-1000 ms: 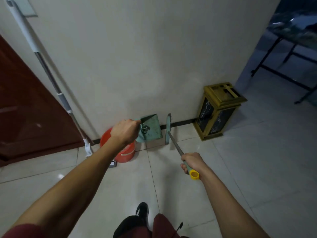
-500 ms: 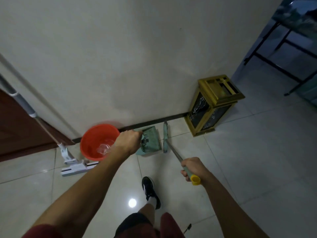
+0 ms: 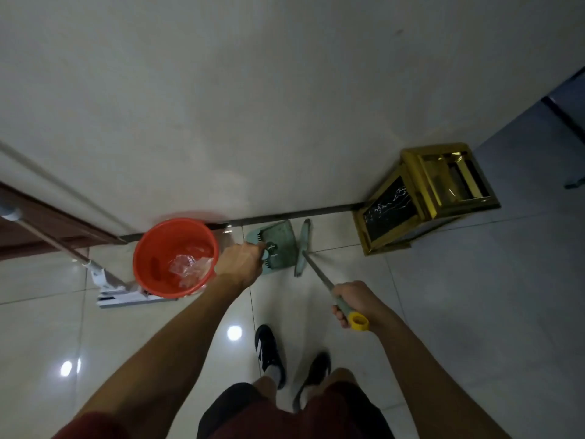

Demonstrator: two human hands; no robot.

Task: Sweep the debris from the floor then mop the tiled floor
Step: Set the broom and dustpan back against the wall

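My left hand (image 3: 240,260) grips the handle of a green dustpan (image 3: 280,243) that stands on the tiled floor (image 3: 474,312) against the wall's base. My right hand (image 3: 351,301) is closed around the green broom (image 3: 302,247) handle just above its yellow end cap; the broom head rests on the floor right of the dustpan. Left of the dustpan stands an orange bucket (image 3: 148,258) with crumpled clear plastic inside. A white flat mop (image 3: 104,282) leans against the wall left of the bucket, its head on the floor.
A gold-framed bin (image 3: 424,198) with dark marble panels stands against the wall to the right. A brown door (image 3: 38,229) is at the left. My two feet in dark shoes (image 3: 269,350) are on the tiles below the dustpan.
The view has tilted down and closed in on the wall. Dustpan and broom have come lower, to the floor by the skirting. The bucket's inside now shows.
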